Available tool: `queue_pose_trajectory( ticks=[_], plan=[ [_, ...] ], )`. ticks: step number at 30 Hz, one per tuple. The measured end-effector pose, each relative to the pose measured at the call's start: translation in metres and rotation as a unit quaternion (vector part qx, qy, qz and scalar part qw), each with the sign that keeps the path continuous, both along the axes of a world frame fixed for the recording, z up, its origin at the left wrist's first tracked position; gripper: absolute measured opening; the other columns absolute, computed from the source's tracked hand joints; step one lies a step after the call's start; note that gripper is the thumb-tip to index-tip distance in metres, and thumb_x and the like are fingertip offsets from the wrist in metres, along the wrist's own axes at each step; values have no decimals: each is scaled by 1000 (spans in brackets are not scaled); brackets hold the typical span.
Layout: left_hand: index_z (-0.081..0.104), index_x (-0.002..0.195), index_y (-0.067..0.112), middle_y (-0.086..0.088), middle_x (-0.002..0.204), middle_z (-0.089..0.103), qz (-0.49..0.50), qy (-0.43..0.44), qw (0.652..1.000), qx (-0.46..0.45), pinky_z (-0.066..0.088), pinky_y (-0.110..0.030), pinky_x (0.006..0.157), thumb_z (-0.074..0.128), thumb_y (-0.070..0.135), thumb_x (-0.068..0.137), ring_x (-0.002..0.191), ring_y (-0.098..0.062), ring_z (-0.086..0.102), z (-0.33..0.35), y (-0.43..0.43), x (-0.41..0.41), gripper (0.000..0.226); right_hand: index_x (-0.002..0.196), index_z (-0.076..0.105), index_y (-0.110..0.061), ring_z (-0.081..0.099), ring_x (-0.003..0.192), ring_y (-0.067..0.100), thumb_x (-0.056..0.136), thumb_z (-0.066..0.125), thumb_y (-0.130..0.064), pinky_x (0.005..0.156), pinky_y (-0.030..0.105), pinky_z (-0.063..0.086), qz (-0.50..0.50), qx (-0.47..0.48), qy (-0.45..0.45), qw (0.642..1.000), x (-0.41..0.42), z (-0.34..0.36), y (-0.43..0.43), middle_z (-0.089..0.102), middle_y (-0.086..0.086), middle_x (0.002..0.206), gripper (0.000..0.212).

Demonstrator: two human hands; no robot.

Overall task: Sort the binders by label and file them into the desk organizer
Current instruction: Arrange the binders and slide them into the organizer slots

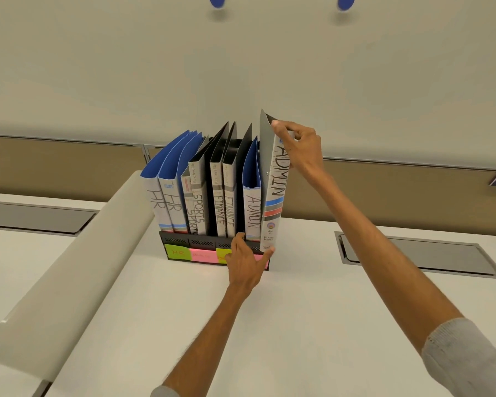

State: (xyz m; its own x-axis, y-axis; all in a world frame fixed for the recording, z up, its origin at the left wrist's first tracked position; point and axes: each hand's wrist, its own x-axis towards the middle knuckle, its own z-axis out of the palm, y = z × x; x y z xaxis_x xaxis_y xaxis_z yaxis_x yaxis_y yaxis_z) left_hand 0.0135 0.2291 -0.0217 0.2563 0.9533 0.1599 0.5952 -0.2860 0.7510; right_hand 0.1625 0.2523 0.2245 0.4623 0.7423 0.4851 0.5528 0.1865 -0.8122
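1. The right hand is pinching the top of the grey "ADMIN" binder, fingers clamped on it.
2. That binder is standing at the right end of the black desk organizer on the desk.
3. The left hand is touching its base, fingers straight and apart.
4. The other binders are showing HR, HR, SPORTS, FINANCE, FINANCE, ADMIN.

Person's two arms: bare left hand and bare right hand, forearms uncovered. The light grey, soft knitted right sleeve ends in a bunched cuff. Only an edge of the matching grey left sleeve shows.
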Motion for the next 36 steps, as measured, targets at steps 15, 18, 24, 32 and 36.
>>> queue_pose_trajectory(
  ticks=[15,18,24,32,36],
  plan=[
    [46,127,12,-7,120,59,44,-31,998,38,54,-42,86,73,68,67,112,-23,55,6,24,9,86,118,70,-20,62,72,-10,91,60,-48,67,1,46,-30,61,-10,998,-10,-7,-13,75,-8,92,40],
    [45,132,15,-3,125,57,35,-13,998,53,51,-41,91,68,75,66,119,-20,50,3,22,4,91,115,71,-17,70,88,2,91,60,-47,76,9,53,-23,73,-72,994,-31,-7,-12,73,0,108,41],
    [43,127,13,-3,123,55,52,44,997,31,47,-45,92,65,81,61,119,-21,47,6,23,9,97,119,68,-9,69,80,9,92,61,-40,77,10,51,-46,42,-26,998,-30,7,-2,74,5,88,42],
    [46,122,12,-7,114,59,66,46,996,31,55,-41,77,74,74,57,110,-24,56,15,33,15,94,107,75,-15,70,78,9,93,58,-43,76,24,55,-68,21,-56,996,-25,8,-8,76,2,86,36],
    [43,126,12,-9,118,57,79,52,995,35,54,-42,77,74,71,63,114,-25,53,16,33,20,92,108,75,-13,72,93,15,95,57,-41,81,28,58,-56,28,-84,995,-33,9,-12,75,4,101,36]
  ],
)
